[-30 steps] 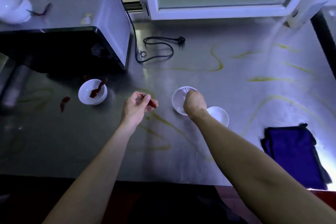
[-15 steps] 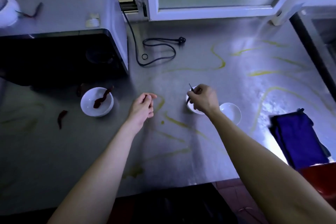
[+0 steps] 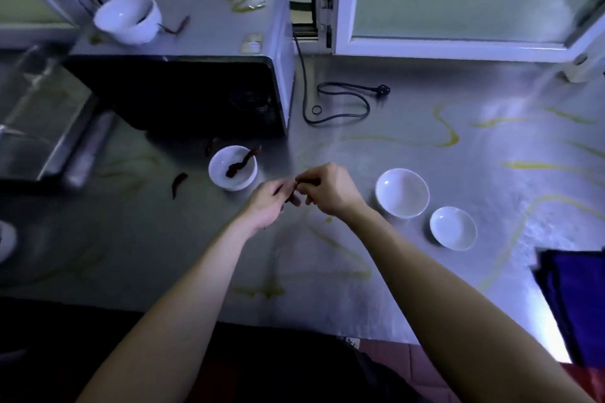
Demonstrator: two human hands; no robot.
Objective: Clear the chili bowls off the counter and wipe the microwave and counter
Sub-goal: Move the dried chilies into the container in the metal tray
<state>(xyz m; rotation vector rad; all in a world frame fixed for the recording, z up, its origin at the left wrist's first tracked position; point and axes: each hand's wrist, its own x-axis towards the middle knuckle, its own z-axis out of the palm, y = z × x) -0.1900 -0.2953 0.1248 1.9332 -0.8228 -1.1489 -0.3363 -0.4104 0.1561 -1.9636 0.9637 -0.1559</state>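
My left hand (image 3: 266, 203) and my right hand (image 3: 327, 188) meet above the steel counter (image 3: 376, 271), both pinching dried red chilies (image 3: 291, 193) between their fingertips. A white bowl with a chili in it (image 3: 233, 167) stands just left of them. Two empty white bowls sit to the right, a larger one (image 3: 402, 192) and a smaller one (image 3: 453, 228). Another white bowl (image 3: 128, 18) rests on top of the microwave (image 3: 209, 42), with a loose chili (image 3: 176, 28) beside it. One more chili (image 3: 178, 183) lies on the counter.
Yellow streaks (image 3: 445, 127) run across the counter and the microwave top. A black power cord (image 3: 340, 101) lies behind the bowls. A folded blue cloth (image 3: 576, 298) sits at the right edge. A sink (image 3: 36, 114) is at the left, a window frame (image 3: 458, 49) behind.
My right hand lifted a chili out of the larger bowl and moved left to meet my left hand. The camera view shifted, so the microwave top shows more fully.
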